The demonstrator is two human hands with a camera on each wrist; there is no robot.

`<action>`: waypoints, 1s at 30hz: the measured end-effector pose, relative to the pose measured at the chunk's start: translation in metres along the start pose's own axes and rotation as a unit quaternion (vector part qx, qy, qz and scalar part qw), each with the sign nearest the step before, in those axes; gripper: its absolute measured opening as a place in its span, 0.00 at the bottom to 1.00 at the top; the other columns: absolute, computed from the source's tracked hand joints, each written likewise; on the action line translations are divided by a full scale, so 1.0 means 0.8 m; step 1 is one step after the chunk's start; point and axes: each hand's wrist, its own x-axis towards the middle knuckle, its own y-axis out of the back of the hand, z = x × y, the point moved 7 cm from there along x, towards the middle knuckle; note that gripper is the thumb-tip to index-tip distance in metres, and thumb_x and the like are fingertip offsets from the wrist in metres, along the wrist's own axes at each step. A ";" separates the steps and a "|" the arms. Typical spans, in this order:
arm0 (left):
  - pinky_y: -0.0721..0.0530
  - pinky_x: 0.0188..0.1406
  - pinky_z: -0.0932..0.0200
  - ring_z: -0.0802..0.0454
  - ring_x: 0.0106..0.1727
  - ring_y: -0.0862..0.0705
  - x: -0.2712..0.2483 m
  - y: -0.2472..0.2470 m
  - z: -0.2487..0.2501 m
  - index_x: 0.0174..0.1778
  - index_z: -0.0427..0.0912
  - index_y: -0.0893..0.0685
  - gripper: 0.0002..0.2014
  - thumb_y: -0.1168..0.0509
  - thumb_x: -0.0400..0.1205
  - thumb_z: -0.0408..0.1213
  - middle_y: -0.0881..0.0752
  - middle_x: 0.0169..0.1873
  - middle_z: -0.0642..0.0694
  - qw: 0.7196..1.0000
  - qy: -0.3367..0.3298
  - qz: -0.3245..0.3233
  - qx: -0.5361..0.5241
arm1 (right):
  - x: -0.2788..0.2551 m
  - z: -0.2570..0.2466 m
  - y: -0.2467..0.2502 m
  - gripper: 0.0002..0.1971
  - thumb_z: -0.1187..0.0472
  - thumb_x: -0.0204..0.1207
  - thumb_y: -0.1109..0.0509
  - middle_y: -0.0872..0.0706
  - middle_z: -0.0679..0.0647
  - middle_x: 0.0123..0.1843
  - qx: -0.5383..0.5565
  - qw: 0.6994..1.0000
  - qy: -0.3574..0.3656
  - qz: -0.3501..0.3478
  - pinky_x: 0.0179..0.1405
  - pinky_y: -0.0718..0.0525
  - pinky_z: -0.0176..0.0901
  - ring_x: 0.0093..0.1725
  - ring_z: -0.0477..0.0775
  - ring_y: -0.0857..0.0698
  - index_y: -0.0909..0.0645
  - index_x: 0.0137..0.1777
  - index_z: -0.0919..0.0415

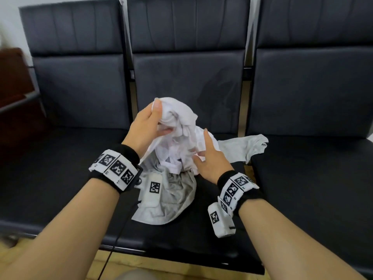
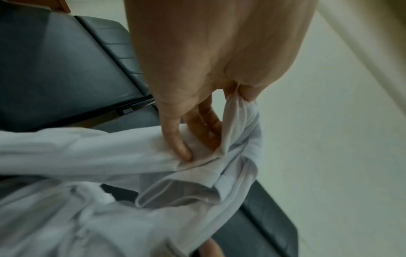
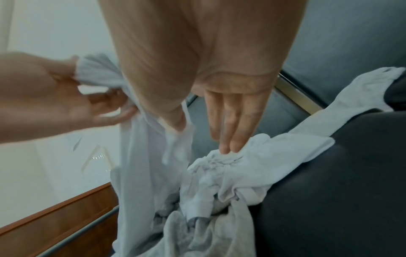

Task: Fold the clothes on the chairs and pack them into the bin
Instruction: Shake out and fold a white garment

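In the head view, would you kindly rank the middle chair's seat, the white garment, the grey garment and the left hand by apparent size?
1. Middle chair's seat, largest, though partly covered.
2 and 3. White garment and grey garment: similar spread, both bunched and overlapping, so I won't rank them.
4. Left hand, smallest; it grips the white garment.

The 3 padded leatherette chairs (image 1: pixel 187 81) are black with a dull grey sheen on their backrests. On the middle seat, the thin crumpled shirt (image 1: pixel 177 130) is plain white, without print. Beneath it the soft bunched garment (image 1: pixel 173 190) is pale heather grey, and right of the shirt a flat light grey cloth piece (image 1: pixel 242 147) matches it. The fabric wristbands (image 1: pixel 116 167) are black, carrying white tiles with black square-code patterns.
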 end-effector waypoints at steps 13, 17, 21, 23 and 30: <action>0.08 0.57 0.41 0.39 0.67 0.11 0.011 -0.019 0.123 0.73 0.37 0.17 0.24 0.43 0.93 0.52 0.11 0.66 0.36 0.983 0.079 -0.086 -0.139 | -0.031 -0.072 0.065 0.05 0.57 0.87 0.34 0.10 0.53 0.50 0.245 0.957 0.052 0.143 0.59 0.11 0.63 0.53 0.54 0.11 0.16 0.53 0.54; 0.10 0.51 0.48 0.41 0.54 0.12 0.010 -0.044 0.074 0.64 0.33 0.17 0.14 0.36 0.89 0.39 0.11 0.54 0.39 0.989 0.089 -0.067 -0.092 | -0.050 -0.067 0.092 0.15 0.55 0.85 0.34 0.11 0.67 0.49 0.258 0.949 0.054 0.172 0.56 0.13 0.70 0.53 0.69 0.13 0.17 0.51 0.69; 0.10 0.50 0.47 0.42 0.54 0.09 -0.010 -0.087 -0.005 0.66 0.29 0.19 0.22 0.25 0.80 0.35 0.12 0.56 0.30 0.984 0.088 -0.134 -0.078 | -0.068 -0.059 0.113 0.11 0.47 0.84 0.35 0.12 0.51 0.49 0.242 0.957 0.059 0.149 0.51 0.14 0.43 0.48 0.44 0.13 0.17 0.54 0.52; 0.11 0.64 0.39 0.40 0.61 0.08 -0.017 -0.099 -0.033 0.76 0.41 0.24 0.35 0.20 0.73 0.39 0.12 0.65 0.35 0.976 0.132 -0.138 -0.107 | -0.072 -0.049 0.118 0.22 0.38 0.77 0.34 0.12 0.52 0.56 0.245 0.959 0.044 0.135 0.55 0.14 0.42 0.55 0.45 0.13 0.17 0.61 0.53; 0.11 0.62 0.41 0.43 0.61 0.09 -0.030 -0.094 -0.051 0.63 0.36 0.18 0.23 0.19 0.77 0.40 0.09 0.61 0.40 0.943 0.160 -0.287 -0.055 | -0.080 -0.021 0.123 0.14 0.55 0.83 0.34 0.10 0.62 0.59 0.326 0.936 0.008 0.131 0.59 0.10 0.67 0.61 0.65 0.11 0.13 0.63 0.59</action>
